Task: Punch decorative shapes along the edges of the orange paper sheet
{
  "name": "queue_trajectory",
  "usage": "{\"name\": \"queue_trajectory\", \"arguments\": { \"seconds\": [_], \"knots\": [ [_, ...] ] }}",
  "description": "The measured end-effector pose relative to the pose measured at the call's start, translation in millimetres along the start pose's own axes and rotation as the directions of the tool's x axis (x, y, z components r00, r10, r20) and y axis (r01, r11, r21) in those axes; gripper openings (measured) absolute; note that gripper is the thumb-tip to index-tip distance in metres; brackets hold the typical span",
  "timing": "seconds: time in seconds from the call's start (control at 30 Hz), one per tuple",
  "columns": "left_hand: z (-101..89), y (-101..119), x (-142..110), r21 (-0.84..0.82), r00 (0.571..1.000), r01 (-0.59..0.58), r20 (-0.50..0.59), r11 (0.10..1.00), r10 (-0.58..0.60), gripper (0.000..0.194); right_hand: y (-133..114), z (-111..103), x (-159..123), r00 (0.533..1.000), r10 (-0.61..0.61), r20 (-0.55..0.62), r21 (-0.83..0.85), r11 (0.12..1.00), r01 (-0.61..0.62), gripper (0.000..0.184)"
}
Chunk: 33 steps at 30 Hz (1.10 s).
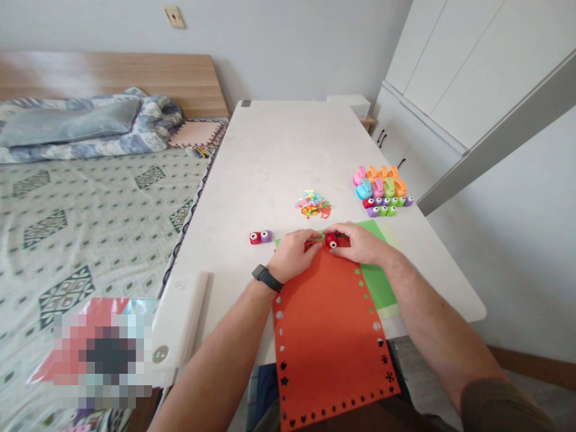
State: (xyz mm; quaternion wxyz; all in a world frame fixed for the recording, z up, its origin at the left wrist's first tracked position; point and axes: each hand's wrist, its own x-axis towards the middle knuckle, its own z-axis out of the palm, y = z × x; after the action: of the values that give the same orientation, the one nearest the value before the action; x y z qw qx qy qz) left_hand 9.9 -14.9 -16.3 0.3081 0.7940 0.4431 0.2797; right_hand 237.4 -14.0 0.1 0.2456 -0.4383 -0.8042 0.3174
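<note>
A sheet of orange-red paper (pixel 326 336) with small shapes cut along its sides and near edge lies before me, overhanging the table's front edge. At its far edge my right hand (pixel 357 243) grips a small red craft punch (pixel 331 240) between thumb and fingers. My left hand (pixel 297 252), with a dark watch on its wrist, pinches the paper's far edge just left of the punch. Green paper (pixel 380 288) sticks out from under the orange sheet. Beyond the hands is a pile of colourful paper cutouts (pixel 314 204).
Left of the paper sit a red punch (pixel 255 238) and a purple punch (pixel 266 236). Several bigger and smaller punches (pixel 382 189) stand in rows at the right. A white device (pixel 182 318) occupies the table's near left corner. A bed (pixel 112 210) adjoins the left side.
</note>
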Motion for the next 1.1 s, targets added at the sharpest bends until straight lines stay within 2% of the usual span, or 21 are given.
{"name": "queue_trajectory", "arguments": {
  "seconds": [0.23,0.4,0.77,1.1],
  "knots": [
    [1.7,-0.2,1.3,-0.028,1.0,-0.005,0.019,1.0,0.006,0.023,1.4,-1.6,-0.2,1.0,0.014,0.007,-0.014,1.0,-0.014,0.034],
    [1.1,-0.2,0.2,-0.028,1.0,-0.005,0.011,1.0,0.005,0.022,4.0,-2.0,-1.4,0.999,0.038,0.015,-0.042,0.998,-0.037,0.034],
    [-1.1,-2.3,0.9,-0.018,1.0,-0.007,0.007,1.0,0.007,0.022,4.7,-1.6,-1.6,0.995,0.094,0.019,0.012,0.996,-0.094,0.036],
    [-2.2,-1.6,1.3,-0.048,1.0,-0.006,-0.002,0.999,0.006,0.021,2.3,-3.8,-1.0,0.996,0.075,0.042,-0.001,0.997,-0.075,0.039]
  ]
}}
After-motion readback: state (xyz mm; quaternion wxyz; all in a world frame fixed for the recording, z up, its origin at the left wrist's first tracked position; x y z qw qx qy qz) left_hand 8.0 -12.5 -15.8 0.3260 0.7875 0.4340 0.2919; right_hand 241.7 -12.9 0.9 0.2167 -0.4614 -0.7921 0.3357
